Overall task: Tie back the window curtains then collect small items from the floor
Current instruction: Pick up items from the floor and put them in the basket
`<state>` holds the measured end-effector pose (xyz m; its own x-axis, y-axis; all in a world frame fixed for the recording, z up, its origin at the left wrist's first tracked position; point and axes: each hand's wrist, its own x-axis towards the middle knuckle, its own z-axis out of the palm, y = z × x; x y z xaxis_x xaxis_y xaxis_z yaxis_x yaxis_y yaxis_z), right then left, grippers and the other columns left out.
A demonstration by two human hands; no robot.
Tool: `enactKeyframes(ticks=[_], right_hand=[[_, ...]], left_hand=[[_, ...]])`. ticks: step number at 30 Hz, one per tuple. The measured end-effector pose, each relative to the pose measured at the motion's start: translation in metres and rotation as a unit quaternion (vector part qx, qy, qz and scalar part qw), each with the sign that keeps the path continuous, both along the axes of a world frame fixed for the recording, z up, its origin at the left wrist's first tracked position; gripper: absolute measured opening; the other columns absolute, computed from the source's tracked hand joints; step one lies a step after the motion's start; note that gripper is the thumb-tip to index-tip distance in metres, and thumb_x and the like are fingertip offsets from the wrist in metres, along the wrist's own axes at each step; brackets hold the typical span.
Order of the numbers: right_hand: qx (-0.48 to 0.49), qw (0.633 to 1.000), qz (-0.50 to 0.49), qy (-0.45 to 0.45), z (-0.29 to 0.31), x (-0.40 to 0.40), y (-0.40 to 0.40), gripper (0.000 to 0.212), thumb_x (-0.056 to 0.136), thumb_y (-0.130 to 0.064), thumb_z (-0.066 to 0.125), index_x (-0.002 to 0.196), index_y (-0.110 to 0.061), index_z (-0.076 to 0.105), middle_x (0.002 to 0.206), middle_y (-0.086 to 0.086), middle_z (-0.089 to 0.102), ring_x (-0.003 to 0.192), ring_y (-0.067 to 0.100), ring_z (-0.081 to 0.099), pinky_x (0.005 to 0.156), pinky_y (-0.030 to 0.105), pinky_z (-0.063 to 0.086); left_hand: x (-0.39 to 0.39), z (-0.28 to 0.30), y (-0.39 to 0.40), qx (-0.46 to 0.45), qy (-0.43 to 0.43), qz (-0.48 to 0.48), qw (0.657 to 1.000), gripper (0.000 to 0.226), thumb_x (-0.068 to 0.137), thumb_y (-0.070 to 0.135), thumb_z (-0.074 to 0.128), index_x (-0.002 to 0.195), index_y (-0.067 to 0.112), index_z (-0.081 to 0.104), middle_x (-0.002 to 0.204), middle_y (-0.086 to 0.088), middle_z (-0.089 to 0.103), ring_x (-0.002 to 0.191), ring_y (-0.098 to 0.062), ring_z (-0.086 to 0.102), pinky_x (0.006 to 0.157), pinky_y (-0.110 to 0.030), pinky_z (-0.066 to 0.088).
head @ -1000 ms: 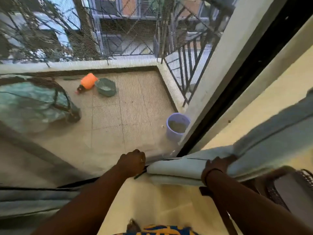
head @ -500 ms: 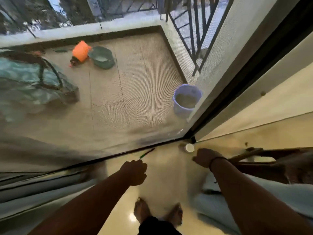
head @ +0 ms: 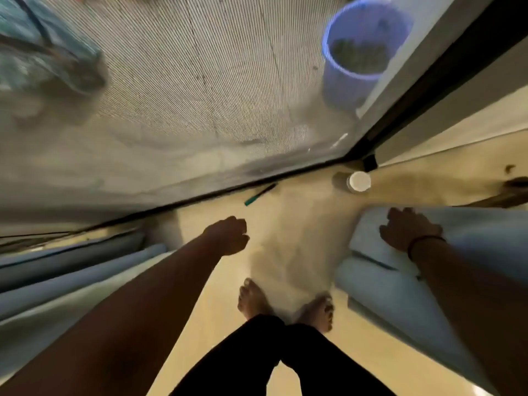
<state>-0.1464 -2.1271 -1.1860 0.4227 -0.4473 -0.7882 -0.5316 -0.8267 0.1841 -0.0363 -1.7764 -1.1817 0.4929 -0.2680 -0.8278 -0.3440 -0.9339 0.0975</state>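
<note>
— Hands? Items?
— Left hand point(head: 228, 235) loosely curled, empty; right hand point(head: 408, 230) spread flat on curtain point(head: 471, 232). Pen point(head: 258, 194) and bottle point(head: 354, 182) on floor point(head: 225, 304) by window track.
— Risk?
— Released curtain could slump over bottle.

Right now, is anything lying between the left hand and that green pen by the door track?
No. In the head view, only bare floor separates the left hand from the green pen.

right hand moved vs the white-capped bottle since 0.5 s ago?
Yes. The right hand was beside the bottle; now it is nearer the person, on the curtain.
</note>
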Motion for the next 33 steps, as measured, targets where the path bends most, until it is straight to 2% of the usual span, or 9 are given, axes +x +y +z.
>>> enactKeyframes(ticks=[5, 7, 10, 15, 19, 26, 33], right_hand=[[-0.031, 0.999, -0.020, -0.005, -0.063, 0.016, -0.012, 0.061, 0.088, -0.047, 0.046, 0.141, -0.023, 0.027, 0.146, 0.014, 0.027, 0.134, 0.041, 0.027, 0.102, 0.070, 0.019], [-0.031, 0.999, -0.031, -0.026, -0.085, 0.022, -0.019, 0.065, 0.088, -0.048, 0.048, 0.142, -0.021, 0.024, 0.147, 0.016, 0.026, 0.135, 0.040, 0.026, 0.105, 0.066, 0.017], [-0.012, 0.997, -0.051, -0.056, -0.113, 0.034, -0.029, 0.079, 0.084, -0.050, 0.056, 0.144, -0.015, 0.020, 0.148, 0.021, 0.024, 0.135, 0.042, 0.028, 0.111, 0.052, 0.024], [0.021, 0.993, -0.094, -0.066, -0.158, 0.047, -0.032, 0.092, 0.078, -0.043, 0.070, 0.145, -0.010, 0.016, 0.143, 0.023, 0.026, 0.129, 0.046, 0.034, 0.105, 0.051, 0.033], [0.030, 0.989, -0.085, -0.118, -0.189, 0.054, -0.030, 0.094, 0.078, -0.043, 0.070, 0.146, -0.008, 0.015, 0.142, 0.025, 0.027, 0.129, 0.046, 0.035, 0.106, 0.051, 0.033], [0.029, 0.985, -0.076, -0.155, -0.223, 0.075, -0.027, 0.104, 0.077, -0.044, 0.072, 0.150, -0.024, 0.000, 0.155, 0.020, 0.008, 0.136, 0.046, 0.024, 0.111, 0.050, 0.028], [0.045, 0.985, -0.046, -0.159, -0.238, 0.088, -0.033, 0.103, 0.079, -0.039, 0.070, 0.151, -0.021, -0.001, 0.157, 0.016, 0.000, 0.145, 0.036, 0.004, 0.116, 0.048, 0.020]], left_hand=[[0.011, -0.078, -0.012, -0.012, -0.013, 0.037, 0.999, 0.038, 0.092, 0.037, 0.050, 0.126, 0.021, 0.050, 0.129, -0.008, 0.048, 0.117, -0.028, 0.052, 0.095, -0.036, 0.044], [0.017, -0.109, -0.018, -0.021, -0.017, 0.039, 0.999, 0.039, 0.091, 0.036, 0.053, 0.127, 0.019, 0.050, 0.130, -0.011, 0.048, 0.116, -0.030, 0.052, 0.094, -0.036, 0.043], [0.026, -0.145, -0.024, -0.026, -0.034, 0.048, 0.998, 0.042, 0.091, 0.034, 0.054, 0.130, 0.018, 0.048, 0.133, -0.012, 0.046, 0.116, -0.031, 0.052, 0.093, -0.037, 0.043], [0.034, -0.192, -0.024, -0.021, -0.060, 0.050, 0.997, 0.053, 0.091, 0.034, 0.054, 0.139, 0.017, 0.039, 0.140, -0.014, 0.040, 0.122, -0.036, 0.047, 0.097, -0.042, 0.043], [0.037, -0.216, -0.024, -0.007, -0.079, 0.044, 0.996, 0.057, 0.091, 0.032, 0.054, 0.140, 0.012, 0.034, 0.138, -0.017, 0.041, 0.120, -0.039, 0.047, 0.092, -0.044, 0.043], [0.039, -0.253, -0.019, 0.004, -0.102, 0.060, 0.993, 0.066, 0.086, 0.042, 0.059, 0.138, 0.010, 0.032, 0.134, -0.018, 0.044, 0.116, -0.040, 0.050, 0.091, -0.049, 0.047], [0.044, -0.270, -0.018, -0.009, -0.151, 0.069, 0.986, 0.056, 0.087, 0.035, 0.059, 0.132, 0.009, 0.038, 0.127, -0.020, 0.047, 0.112, -0.041, 0.051, 0.090, -0.050, 0.048]])
